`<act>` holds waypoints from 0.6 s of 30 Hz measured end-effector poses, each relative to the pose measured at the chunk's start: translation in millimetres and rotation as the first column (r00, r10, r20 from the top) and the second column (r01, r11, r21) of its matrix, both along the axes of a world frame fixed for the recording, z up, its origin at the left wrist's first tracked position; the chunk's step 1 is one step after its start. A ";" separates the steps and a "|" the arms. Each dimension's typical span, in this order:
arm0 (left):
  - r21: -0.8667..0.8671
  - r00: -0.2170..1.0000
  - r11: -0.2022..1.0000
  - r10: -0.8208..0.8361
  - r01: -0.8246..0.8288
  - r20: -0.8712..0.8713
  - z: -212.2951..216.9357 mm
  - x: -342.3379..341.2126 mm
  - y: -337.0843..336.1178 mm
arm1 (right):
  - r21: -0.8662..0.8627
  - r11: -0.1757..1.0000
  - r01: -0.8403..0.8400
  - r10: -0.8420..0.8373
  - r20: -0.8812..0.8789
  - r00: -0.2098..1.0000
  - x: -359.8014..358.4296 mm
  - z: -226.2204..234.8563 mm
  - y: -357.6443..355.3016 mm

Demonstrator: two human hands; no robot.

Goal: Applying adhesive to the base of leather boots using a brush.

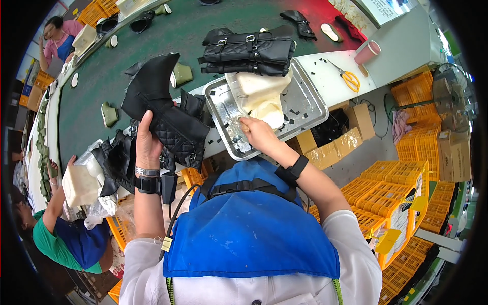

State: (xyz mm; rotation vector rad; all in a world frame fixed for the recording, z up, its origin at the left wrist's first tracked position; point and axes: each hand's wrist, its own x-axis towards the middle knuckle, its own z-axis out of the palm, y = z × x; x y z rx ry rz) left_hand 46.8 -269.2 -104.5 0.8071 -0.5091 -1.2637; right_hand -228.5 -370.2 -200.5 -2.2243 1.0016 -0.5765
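Note:
My left hand (147, 145) holds up a black quilted boot upper (180, 129), thumb on its near side, fingers behind it. My right hand (260, 136) is closed low over a metal tray (319, 109); whatever it grips is mostly hidden by the fingers. Beside that hand, a cut-open cream plastic jug (254, 91) lies in the tray among small black scraps. Across the tray's far edge rests a stack of black buckled boot uppers (249, 51). More black uppers (116, 160) hang in a pile left of my left wrist.
Orange-handled scissors (351, 80) and a pink cup (368, 52) stand right of the tray. Beyond runs a green conveyor belt (96, 84) with scattered shoes. A cardboard box (340, 147) and yellow crates (386, 188) are at right. A co-worker (68, 223) works at left.

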 end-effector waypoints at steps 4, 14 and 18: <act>0.003 0.972 0.997 0.079 -0.081 0.221 5.2 10.0 4.3 | 0.004 0.999 -0.035 0.035 -0.184 0.982 -8.5 8.3 2.0; 0.076 0.925 0.997 -0.053 0.026 0.376 -11.2 29.9 11.6 | 0.641 0.767 0.005 -0.210 0.245 0.947 -54.3 77.2 -22.0; 0.140 0.906 0.951 -0.305 0.275 0.294 -26.4 24.3 3.5 | 0.638 0.769 -0.028 -0.350 0.458 0.817 -47.0 130.5 -39.7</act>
